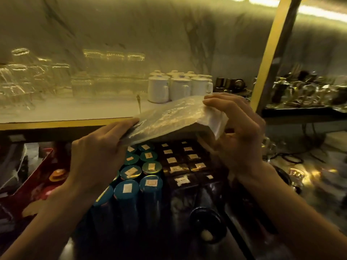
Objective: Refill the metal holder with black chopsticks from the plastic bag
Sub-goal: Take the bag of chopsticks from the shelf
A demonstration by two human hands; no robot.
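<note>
At the bottom of the frame, two bare forearms are reaching up toward the middle. Between them, teal canisters (139, 177) with pale labels on their lids are standing packed together, touching a block of dark boxes (184, 164) on their right. A red box (37, 175) is lying at lower left.

Above the canisters, the left hand (97, 154) is gripping the lower left end of the plastic bag (169, 119). The right hand (238, 136) is pinching its raised right end with curled fingers. The bag is slanting up toward the right at mid-frame, and its contents are too blurred to make out.

Behind it, white lidded mugs (176, 87) are standing clustered on a pale shelf (65, 113). Blurred glassware (28, 79) is sitting at upper left.
</note>
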